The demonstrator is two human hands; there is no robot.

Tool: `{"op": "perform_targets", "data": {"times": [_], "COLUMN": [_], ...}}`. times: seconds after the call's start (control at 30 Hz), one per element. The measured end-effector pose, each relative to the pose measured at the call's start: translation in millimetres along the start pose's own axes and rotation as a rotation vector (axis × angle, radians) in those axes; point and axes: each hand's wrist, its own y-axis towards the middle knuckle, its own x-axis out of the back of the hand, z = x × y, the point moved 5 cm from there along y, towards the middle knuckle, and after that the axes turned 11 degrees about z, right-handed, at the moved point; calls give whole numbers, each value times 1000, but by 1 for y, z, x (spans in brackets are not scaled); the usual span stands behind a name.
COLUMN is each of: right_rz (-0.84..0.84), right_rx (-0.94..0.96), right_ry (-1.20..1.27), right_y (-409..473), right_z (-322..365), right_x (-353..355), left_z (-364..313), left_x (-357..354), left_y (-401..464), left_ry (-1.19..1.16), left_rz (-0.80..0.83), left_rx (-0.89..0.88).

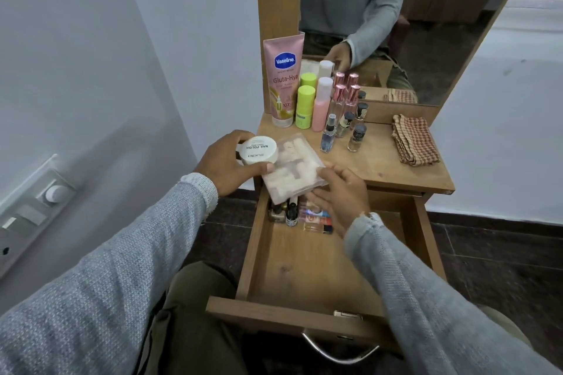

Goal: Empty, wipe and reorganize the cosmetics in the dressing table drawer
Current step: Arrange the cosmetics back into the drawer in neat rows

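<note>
Left hand grips a round white jar, thumb and fingers curled round its rim, lid label reading nail polish, held just above the front left corner of the tabletop. Right hand holds a clear flat packet by its near right edge, fingers underneath, thumb on top; the packet is tilted and hangs over the back of the open drawer, touching the jar on its left side. Drawer pulled well out, metal handle at the front. At the back of the drawer, partly under the packet and right hand: a gold-capped bottle, a small black dropper bottle, a flat amber vial lying on its side. On the tabletop against the mirror: pink lotion tube standing on its cap, green stick, pink bottle, clear perfume bottles with rose caps, a small blue spray bottle, several small nail polish bottles. Checked cloth folded at the right side of the tabletop, well apart from the bottles.
</note>
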Motion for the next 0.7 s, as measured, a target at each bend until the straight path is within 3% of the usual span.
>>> {"op": "perform_targets", "data": {"times": [0.2,0.4,0.7], "right_rz": [90,145,232], "right_rx": [37,-101,-268], "right_ry": [-126,-397,-517], "right_y": [-11,-15,-13], "right_z": [28,6,-44], "right_x": [61,110,102], "left_z": [-3,-3,11], "left_x": [11,-12,-30], "left_y": [0,21,46], "left_ry": [20,112,151], "left_rz": [-52,36,93], "left_rx": [-28,-3,55]}}
